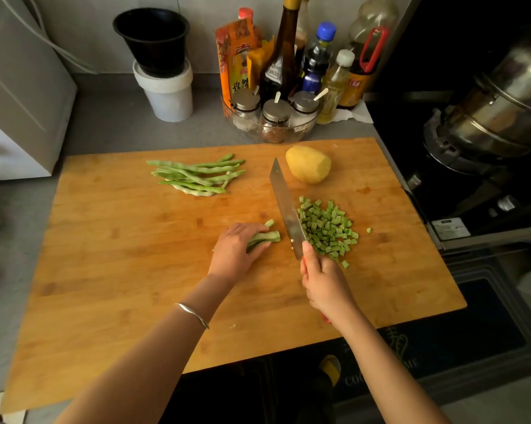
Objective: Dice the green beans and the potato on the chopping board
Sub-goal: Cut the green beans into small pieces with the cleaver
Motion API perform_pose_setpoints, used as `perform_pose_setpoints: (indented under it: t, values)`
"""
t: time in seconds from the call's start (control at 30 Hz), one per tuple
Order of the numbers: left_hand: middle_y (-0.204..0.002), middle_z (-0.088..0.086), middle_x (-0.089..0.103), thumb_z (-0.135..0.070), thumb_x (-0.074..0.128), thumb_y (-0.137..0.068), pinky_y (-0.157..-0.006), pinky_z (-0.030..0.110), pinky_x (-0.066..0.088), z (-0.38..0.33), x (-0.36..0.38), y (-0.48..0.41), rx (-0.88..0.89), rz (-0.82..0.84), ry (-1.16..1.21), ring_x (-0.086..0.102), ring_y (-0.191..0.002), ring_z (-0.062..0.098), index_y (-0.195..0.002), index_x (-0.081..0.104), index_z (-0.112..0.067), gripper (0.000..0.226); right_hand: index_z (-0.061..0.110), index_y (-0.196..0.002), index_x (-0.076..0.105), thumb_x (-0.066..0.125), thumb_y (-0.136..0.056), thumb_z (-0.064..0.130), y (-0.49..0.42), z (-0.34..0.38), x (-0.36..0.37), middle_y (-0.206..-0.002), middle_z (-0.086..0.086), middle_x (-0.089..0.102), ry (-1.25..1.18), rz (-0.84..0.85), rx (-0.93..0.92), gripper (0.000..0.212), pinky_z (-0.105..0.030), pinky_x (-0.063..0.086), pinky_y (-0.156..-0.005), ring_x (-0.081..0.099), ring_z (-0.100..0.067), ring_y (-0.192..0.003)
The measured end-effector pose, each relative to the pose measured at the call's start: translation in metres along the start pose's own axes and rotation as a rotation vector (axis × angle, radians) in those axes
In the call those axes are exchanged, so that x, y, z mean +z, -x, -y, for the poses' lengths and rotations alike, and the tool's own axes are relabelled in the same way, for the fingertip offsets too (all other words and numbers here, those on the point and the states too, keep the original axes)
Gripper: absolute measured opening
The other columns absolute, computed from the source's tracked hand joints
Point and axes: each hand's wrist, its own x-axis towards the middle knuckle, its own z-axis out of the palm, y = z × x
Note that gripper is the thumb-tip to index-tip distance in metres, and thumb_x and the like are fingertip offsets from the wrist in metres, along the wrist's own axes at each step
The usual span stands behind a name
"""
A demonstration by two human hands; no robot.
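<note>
A short bundle of green beans lay near the middle of the wooden chopping board, held down by the person's left hand, whose fingers were pressed together and laid across the pods with only the cut ends showing. Just to the right of those ends, the right hand was wrapped around the red handle of a cleaver, one digit reaching up to the heel of the blade, which was tilted over the board. Against the blade's far side sat a heap of diced beans, with a few stray pieces just beside it. A peeled yellow potato rested whole at the board's far edge, near the cleaver's tip, and a loose pile of uncut beans lay well apart to the left. A silver bangle circled the left wrist.

Behind the board, a clear glass bowl held three metal-lidded shaker jars, one with a reddish-brown seasoning; bottles and an orange packet stood behind them. A black pot, its inside too dark to read, was nested in a white tub. A lidded steel pot sat on the stove at right.
</note>
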Motion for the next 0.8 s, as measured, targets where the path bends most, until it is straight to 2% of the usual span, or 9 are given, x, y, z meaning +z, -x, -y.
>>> perform_pose_setpoints:
  t: [0.07, 0.2, 0.4, 0.53, 0.7, 0.8]
  values:
    - [-0.109, -0.001, 0.068, -0.031, 0.073, -0.082, -0.088, 0.037, 0.044, 0.001, 0.0, 0.004, -0.015, -0.039, -0.019, 0.06, -0.102, 0.021, -0.109, 0.066, -0.02, 0.031, 0.015, -0.063, 0.042, 0.031, -0.098, 0.058, 0.004, 0.002, 0.002, -0.038, 0.009, 0.033, -0.017, 0.026, -0.008, 0.056, -0.025, 0.023, -0.045, 0.03, -0.007, -0.033]
    - [-0.111, -0.001, 0.067, -0.022, 0.071, -0.083, -0.09, 0.039, 0.047, 0.004, 0.002, 0.009, -0.047, -0.044, 0.055, 0.056, -0.106, 0.019, -0.106, 0.066, -0.017, 0.023, 0.015, -0.065, 0.044, 0.032, -0.097, 0.059, 0.009, 0.004, 0.008, -0.042, 0.008, 0.034, -0.015, 0.049, -0.019, 0.056, -0.025, 0.024, -0.043, 0.031, -0.008, -0.034]
    - [-0.118, 0.0, 0.063, -0.023, 0.072, -0.082, -0.095, 0.032, 0.043, 0.002, 0.002, 0.006, -0.059, -0.022, 0.084, 0.051, -0.112, 0.017, -0.106, 0.065, -0.017, 0.026, 0.014, -0.066, 0.044, 0.032, -0.098, 0.058, 0.011, 0.005, 0.007, -0.039, 0.009, 0.033, -0.029, 0.052, -0.01, 0.055, -0.026, 0.024, -0.043, 0.029, -0.006, -0.033]
    - [-0.108, 0.002, 0.064, -0.02, 0.07, -0.084, -0.089, 0.027, 0.044, 0.003, 0.002, 0.005, -0.105, 0.016, 0.115, 0.055, -0.104, 0.018, -0.107, 0.065, -0.016, 0.023, 0.014, -0.066, 0.044, 0.032, -0.098, 0.058, 0.011, 0.005, 0.004, -0.039, 0.009, 0.034, -0.035, 0.059, -0.006, 0.055, -0.026, 0.024, -0.044, 0.029, -0.006, -0.033]
    - [-0.106, 0.001, 0.067, -0.02, 0.07, -0.084, -0.087, 0.02, 0.042, 0.004, 0.006, 0.006, -0.106, -0.008, 0.139, 0.058, -0.101, 0.015, -0.103, 0.066, -0.015, 0.02, 0.015, -0.067, 0.045, 0.032, -0.097, 0.06, 0.013, 0.003, 0.008, -0.039, 0.009, 0.035, -0.015, 0.064, -0.004, 0.056, -0.027, 0.025, -0.044, 0.031, -0.005, -0.034]
    - [-0.106, 0.001, 0.067, -0.018, 0.071, -0.083, -0.087, 0.021, 0.043, 0.004, 0.007, 0.006, -0.108, -0.025, 0.153, 0.059, -0.101, 0.015, -0.102, 0.066, -0.015, 0.02, 0.015, -0.067, 0.044, 0.031, -0.097, 0.06, 0.013, 0.002, 0.01, -0.04, 0.009, 0.033, -0.007, 0.073, -0.003, 0.056, -0.028, 0.025, -0.044, 0.03, -0.006, -0.035]
